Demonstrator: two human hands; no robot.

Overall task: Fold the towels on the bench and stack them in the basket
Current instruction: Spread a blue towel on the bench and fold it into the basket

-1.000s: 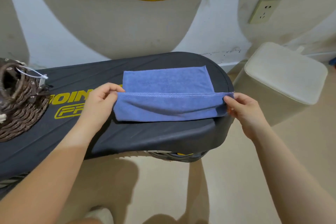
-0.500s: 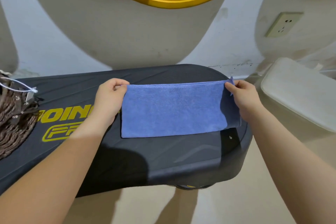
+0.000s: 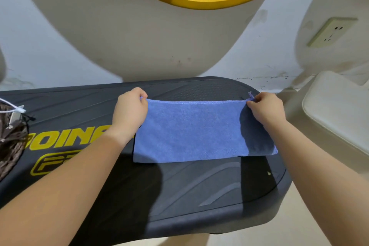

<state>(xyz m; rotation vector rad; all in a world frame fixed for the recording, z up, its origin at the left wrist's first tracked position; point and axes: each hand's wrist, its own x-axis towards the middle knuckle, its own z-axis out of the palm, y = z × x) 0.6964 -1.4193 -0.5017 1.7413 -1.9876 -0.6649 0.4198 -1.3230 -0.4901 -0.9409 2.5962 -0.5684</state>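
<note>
You're mid-fold: L hand (image 3: 129,113) & R hand (image 3: 266,111) each pinch a far corner of the blue towel (image 3: 199,132) on the bench (image 3: 209,183). Next, prob 1 crosswise fold, then wicker basket (image 3: 11,140).

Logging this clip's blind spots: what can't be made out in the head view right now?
- Basket: cut off by left frame edge; contents unseen.
- Towel far corners: covered by left hand and right hand.
- Bench lettering: partly behind left forearm.
</note>
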